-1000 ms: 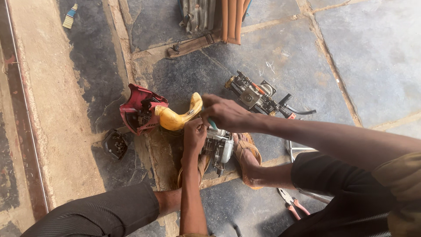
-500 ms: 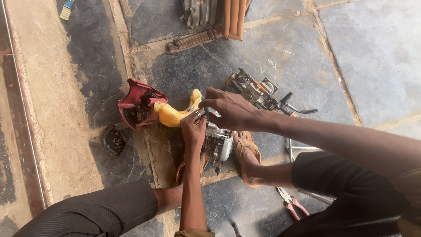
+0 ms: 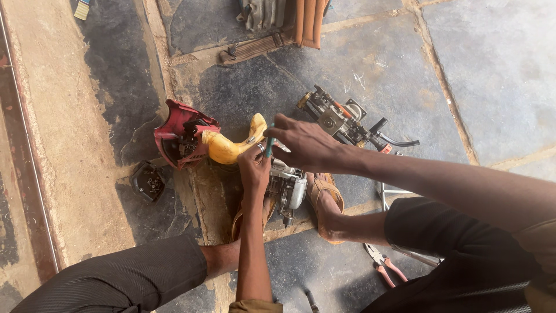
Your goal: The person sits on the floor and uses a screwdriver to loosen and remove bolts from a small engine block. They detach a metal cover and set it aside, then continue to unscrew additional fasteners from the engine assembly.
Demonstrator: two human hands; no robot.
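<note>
hands over a small engine

head view: left hand [image 3: 255,168] rests on the yellow handle [image 3: 229,148], fingers curled. right hand [image 3: 304,145] pinches a teal tool [image 3: 270,145]; its tip is hidden. the engine [image 3: 286,188] on the floor [image 3: 463,69] is partly covered.

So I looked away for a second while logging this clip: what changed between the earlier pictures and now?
Very little. The right hand shifted slightly and now shows a thin teal tool pinched upright in its fingers beside the left hand, which was not plainly visible a second ago. The left hand stays on the yellow handle. The red cover, small engine, black cap and pliers lie where they were.
</note>
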